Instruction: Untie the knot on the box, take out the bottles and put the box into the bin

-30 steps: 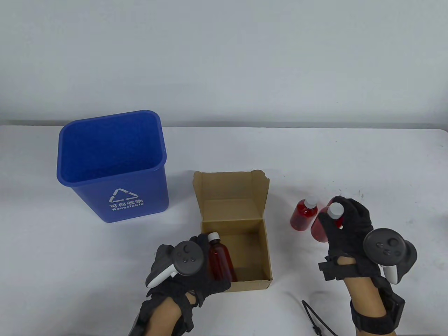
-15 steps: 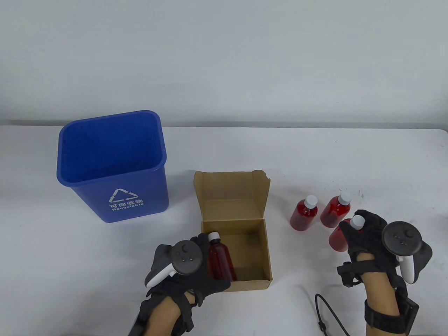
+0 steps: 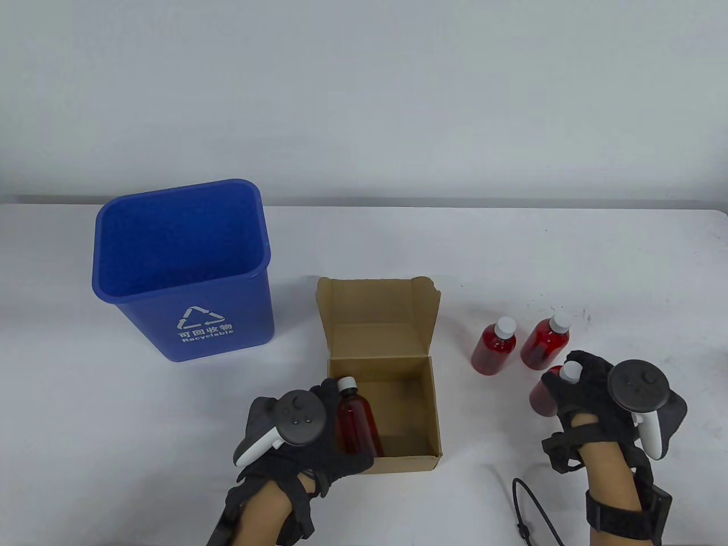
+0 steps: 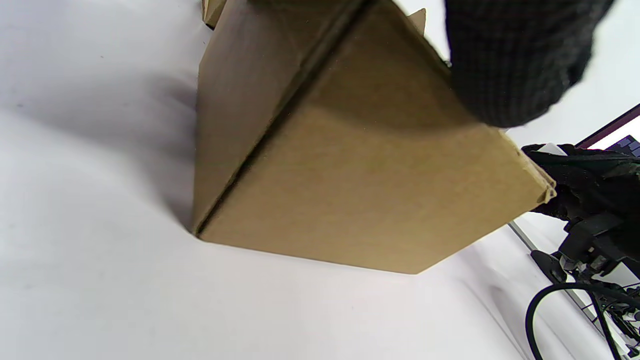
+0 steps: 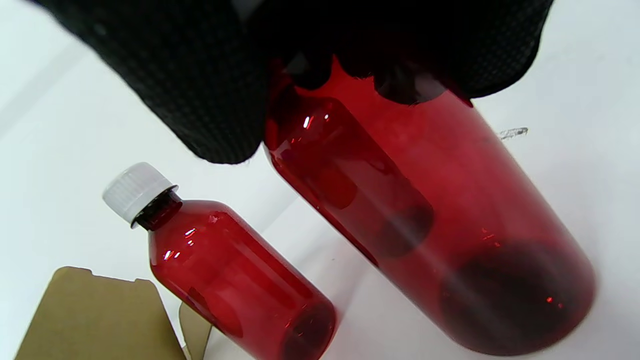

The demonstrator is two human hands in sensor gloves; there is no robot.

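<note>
The open cardboard box (image 3: 418, 409) sits at the table's middle with its lid (image 3: 375, 310) folded back. Inside, against the left wall, stands a dark red bottle (image 3: 358, 424) with a white cap. My left hand (image 3: 324, 424) holds the box's near-left corner; in the left wrist view a gloved finger (image 4: 510, 65) curls over the box's (image 4: 370, 190) top edge. My right hand (image 3: 586, 389) grips a red bottle (image 3: 543, 398) (image 5: 430, 215) by its neck, its base at or just above the table. Two more red bottles (image 3: 493, 348) (image 3: 545, 341) stand just beyond it.
The blue recycling bin (image 3: 182, 267) stands upright at the left, its mouth open. A black cable (image 3: 529, 506) loops near the front edge by my right wrist. In the right wrist view another bottle (image 5: 225, 270) and the box flap (image 5: 95, 315) show at lower left.
My right hand carried its bottle toward me and lower, from in front of the standing bottles to their near side. The left hand and the box stayed put.
</note>
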